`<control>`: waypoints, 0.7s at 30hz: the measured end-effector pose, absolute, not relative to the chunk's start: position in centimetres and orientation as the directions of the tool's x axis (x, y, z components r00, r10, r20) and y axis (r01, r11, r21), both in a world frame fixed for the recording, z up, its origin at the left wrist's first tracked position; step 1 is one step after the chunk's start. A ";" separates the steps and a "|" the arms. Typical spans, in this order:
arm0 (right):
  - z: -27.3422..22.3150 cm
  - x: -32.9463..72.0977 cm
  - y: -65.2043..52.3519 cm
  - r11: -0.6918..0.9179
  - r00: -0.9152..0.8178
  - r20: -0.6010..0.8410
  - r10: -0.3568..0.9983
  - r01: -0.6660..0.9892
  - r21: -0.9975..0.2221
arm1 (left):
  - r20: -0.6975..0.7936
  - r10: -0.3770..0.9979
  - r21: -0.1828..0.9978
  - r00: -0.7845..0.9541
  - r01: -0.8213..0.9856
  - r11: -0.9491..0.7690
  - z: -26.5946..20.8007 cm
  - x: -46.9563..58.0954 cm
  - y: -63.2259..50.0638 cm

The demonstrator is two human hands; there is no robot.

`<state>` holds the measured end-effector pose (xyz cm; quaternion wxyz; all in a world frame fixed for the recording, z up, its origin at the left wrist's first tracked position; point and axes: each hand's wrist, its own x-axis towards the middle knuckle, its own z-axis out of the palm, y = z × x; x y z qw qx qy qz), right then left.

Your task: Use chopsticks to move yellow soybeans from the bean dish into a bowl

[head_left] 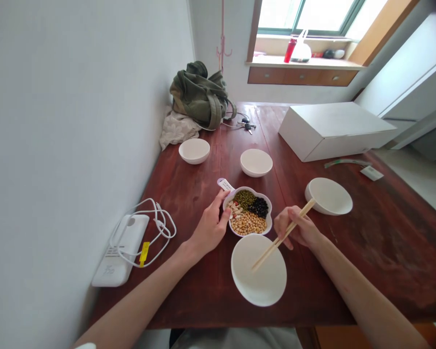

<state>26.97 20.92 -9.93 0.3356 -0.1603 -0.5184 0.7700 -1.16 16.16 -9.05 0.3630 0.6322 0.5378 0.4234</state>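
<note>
- Dish point(270, 213), scalloped, with handle point(225, 184); on worktop point(388, 261), just beyond near bowl point(259, 286). Contents in four patches: green beans point(244, 199), black beans point(259, 207), yellow beans point(249, 224), pale seeds point(235, 210).
- Left hand point(211, 227): fingers closed on left rim of dish, beside handle.
- Right hand point(298, 228): fingers gripping wooden chopsticks point(267, 254), tips over or in near bowl.
- Bowls, white, three more: far left bowl point(194, 151), far middle bowl point(256, 162), right-hand bowl point(330, 196).

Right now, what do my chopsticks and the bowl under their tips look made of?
Chopsticks: probably bamboo or wood, matte; pale tan without shine. Bowl: ceramic or hard plastic, I can't tell; satin finish, by its even white surface without sharp highlights.
</note>
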 end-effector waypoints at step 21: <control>-9.7 26.6 21.7 -0.206 -0.550 0.122 0.826 -0.496 -0.844 | 0.217 0.950 0.936 -0.223 0.323 -0.138 -8.2 -1.6 16.3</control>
